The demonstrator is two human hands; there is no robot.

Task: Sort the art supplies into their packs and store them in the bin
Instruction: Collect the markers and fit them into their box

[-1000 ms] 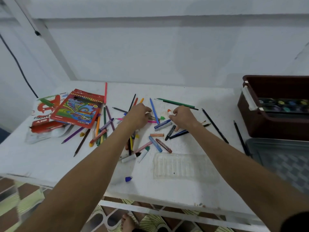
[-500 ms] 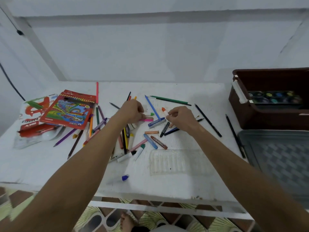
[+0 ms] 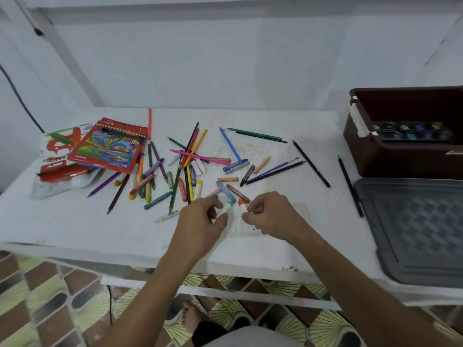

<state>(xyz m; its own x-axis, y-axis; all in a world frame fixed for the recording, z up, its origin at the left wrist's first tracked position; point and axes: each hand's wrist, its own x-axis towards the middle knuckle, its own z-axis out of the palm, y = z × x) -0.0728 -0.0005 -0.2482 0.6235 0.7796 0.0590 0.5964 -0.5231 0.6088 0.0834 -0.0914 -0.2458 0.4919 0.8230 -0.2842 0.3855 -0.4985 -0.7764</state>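
Several coloured pencils and crayons (image 3: 186, 171) lie scattered across the white table (image 3: 75, 221). My left hand (image 3: 200, 219) pinches a white crayon with a green tip (image 3: 226, 209) near the table's front. Close beside it, my right hand (image 3: 269, 214) pinches a white crayon with an orange tip (image 3: 242, 204). Both hands hover over a clear plastic crayon tray (image 3: 253, 226), mostly hidden beneath them. A red pencil pack (image 3: 110, 146) lies on a crayon bag (image 3: 57, 156) at the left. The brown bin (image 3: 400, 156) at the right holds a paint palette (image 3: 411, 131).
A grey bin lid (image 3: 416, 229) lies at the front right below the bin. Black pencils (image 3: 349, 184) lie between the pile and the bin. A wall stands right behind the table. Patterned floor tiles and a foot show beneath the front edge.
Both hands drew back from the middle of the pile toward the front edge, each bringing a white crayon with it. The camera tipped downward.
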